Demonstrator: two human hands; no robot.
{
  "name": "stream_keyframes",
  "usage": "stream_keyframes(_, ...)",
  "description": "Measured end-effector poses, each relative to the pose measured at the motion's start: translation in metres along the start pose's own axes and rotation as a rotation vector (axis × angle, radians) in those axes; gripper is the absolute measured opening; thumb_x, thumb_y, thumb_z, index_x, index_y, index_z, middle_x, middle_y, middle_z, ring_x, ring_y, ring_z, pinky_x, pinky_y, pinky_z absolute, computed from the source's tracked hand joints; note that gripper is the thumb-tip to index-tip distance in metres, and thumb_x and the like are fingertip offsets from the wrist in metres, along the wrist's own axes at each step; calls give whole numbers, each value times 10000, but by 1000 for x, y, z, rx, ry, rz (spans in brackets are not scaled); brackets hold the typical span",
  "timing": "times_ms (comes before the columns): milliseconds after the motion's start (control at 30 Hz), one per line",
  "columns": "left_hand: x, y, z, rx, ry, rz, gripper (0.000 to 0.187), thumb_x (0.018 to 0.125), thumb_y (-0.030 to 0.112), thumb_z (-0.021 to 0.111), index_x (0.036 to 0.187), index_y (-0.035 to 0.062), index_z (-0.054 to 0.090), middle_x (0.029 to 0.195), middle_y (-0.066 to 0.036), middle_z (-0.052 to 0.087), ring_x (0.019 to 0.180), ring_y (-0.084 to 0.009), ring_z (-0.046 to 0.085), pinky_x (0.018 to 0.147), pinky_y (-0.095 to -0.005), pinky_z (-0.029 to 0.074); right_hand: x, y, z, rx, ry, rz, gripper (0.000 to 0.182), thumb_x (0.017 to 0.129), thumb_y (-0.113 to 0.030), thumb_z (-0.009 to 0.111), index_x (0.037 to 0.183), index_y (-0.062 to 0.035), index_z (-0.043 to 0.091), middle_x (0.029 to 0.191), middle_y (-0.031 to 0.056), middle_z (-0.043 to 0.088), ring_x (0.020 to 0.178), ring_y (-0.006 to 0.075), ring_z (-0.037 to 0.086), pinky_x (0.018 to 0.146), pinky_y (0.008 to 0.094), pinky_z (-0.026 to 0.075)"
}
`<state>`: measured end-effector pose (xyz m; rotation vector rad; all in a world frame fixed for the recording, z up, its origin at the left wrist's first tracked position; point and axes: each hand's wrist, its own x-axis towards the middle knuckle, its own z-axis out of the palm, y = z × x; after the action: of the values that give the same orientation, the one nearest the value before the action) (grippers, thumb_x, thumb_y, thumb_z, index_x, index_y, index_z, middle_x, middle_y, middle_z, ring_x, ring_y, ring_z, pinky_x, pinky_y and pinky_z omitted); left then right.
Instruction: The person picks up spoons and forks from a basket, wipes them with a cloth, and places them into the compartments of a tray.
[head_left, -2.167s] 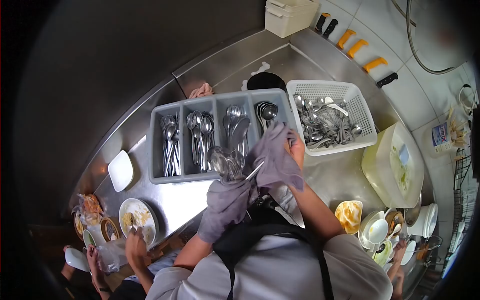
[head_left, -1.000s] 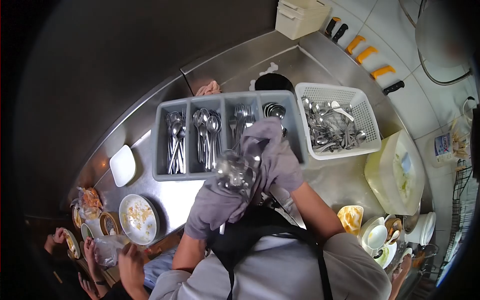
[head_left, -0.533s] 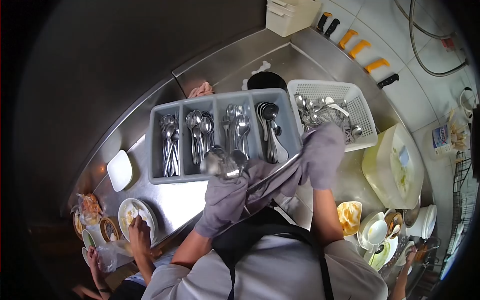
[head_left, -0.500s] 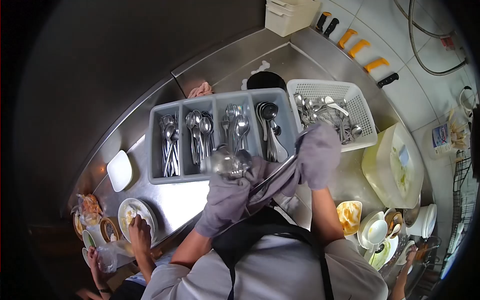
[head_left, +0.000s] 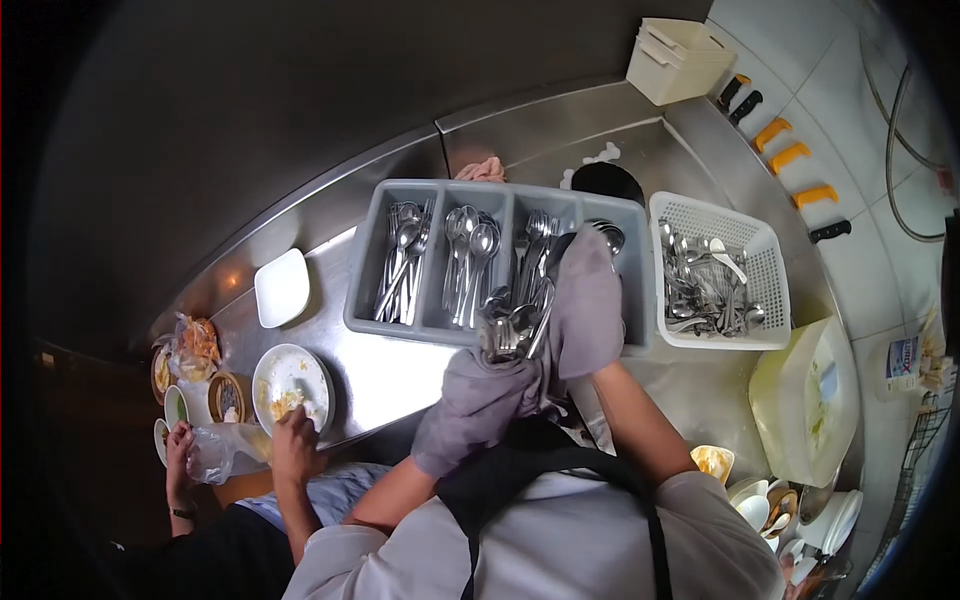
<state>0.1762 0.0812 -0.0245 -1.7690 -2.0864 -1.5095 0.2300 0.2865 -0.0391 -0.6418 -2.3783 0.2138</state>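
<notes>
A grey cloth covers both my hands, so the fingers are hidden. Through it my left hand grips a bunch of spoons, bowls pointing up, at the front edge of a grey cutlery tray. My right hand, inside the other end of the cloth, reaches over the tray's right side, closed on the cloth; whether cutlery is in it is hidden. Upright spoons and forks fill the compartments. Ladle-like spoons show behind my right hand.
A white perforated basket of mixed cutlery stands right of the tray. Beyond it are a yellowish tub and stacked dishes. Knives hang on the wall. At left, another person's hand reaches into a bowl.
My right hand has moved left and forward over the tray's right side. My left hand still holds the spoons. The view has shifted, so the tray appears further right.
</notes>
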Motion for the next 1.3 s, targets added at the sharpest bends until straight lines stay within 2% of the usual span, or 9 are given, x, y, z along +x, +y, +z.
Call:
stream_keyframes(133, 0, 6, -30, 109, 36, 76, 236, 799, 7, 738, 1030, 44, 768, 965, -127, 735, 874, -296, 740, 802, -371, 581, -1, 22, 51, 426, 88, 285, 271, 989, -180, 517, 1119, 24, 639, 1177, 121, 627, 1085, 257, 630, 842, 346, 522)
stream_keyframes(200, -4, 4, -32, 101, 92, 40, 229, 818, 21, 726, 1044, 42, 761, 968, -132, 730, 905, -299, 738, 835, -389, 576, -17, 11, 47, -1172, -259, -289, 269, 998, -228, 523, 1058, 7, 640, 1084, 114, 643, 1011, 274, 645, 812, 345, 529)
stream_keyframes(533, -30, -11, -74, 294, 142, -236, 310, 791, -39, 639, 1099, -53, 671, 1075, -207, 679, 990, -360, 663, 870, -412, 534, 12, -111, 58, 54, -700, -725, 215, 865, -206, 589, 933, -42, 709, 960, 144, 634, 975, 330, 596, 866, 481, 463)
stream_keyframes(700, -23, -10, -103, 571, 352, -186, 271, 716, -42, 668, 982, -33, 719, 902, -128, 734, 869, -306, 716, 809, -413, 559, 14, -121, 72, -28, -268, -755, 394, 867, -119, 580, 1178, 122, 560, 991, 200, 606, 1016, 368, 582, 936, 472, 454)
stream_keyframes(867, -25, -36, -86, 313, 175, -115, 179, 708, -34, 705, 880, 2, 732, 904, -118, 738, 832, -291, 721, 796, -368, 583, -9, -86, 76, 903, -602, -180, 504, 844, -127, 625, 1295, 73, 524, 1081, 169, 607, 1024, 308, 598, 964, 383, 471)
stream_keyframes(933, -16, -35, -68, -426, 118, -718, 207, 716, -35, 704, 917, 12, 722, 887, -99, 727, 781, -286, 710, 753, -377, 583, -4, -61, 61, 1063, -648, -131, 524, 809, -144, 676, 1301, -23, 541, 1095, 122, 612, 1036, 250, 603, 938, 336, 481)
stream_keyframes(1033, 24, -19, -47, 79, 49, -56, 142, 812, -47, 682, 945, 1, 691, 860, -85, 698, 694, -226, 683, 657, -323, 560, -25, -34, 57, 1158, -607, -37, 525, 874, -113, 597, 1384, -24, 509, 1082, 155, 624, 1018, 273, 628, 918, 345, 514)
stream_keyframes(1233, 37, 14, -17, -354, -5, -277, 81, 852, -61, 679, 908, -10, 709, 821, -88, 693, 708, -210, 695, 619, -284, 549, -25, 4, 14, 659, -161, 479, 392, 895, -99, 579, 1276, -10, 562, 1062, 185, 638, 963, 330, 646, 852, 383, 530)
stream_keyframes(1300, 29, -8, -7, -21, -112, 66, 139, 827, -86, 679, 945, -24, 718, 850, -97, 711, 754, -223, 718, 649, -318, 574, -37, -14, 18, 716, -178, 587, 359, 886, -89, 582, 1233, 0, 582, 1046, 205, 641, 941, 359, 651, 824, 401, 533)
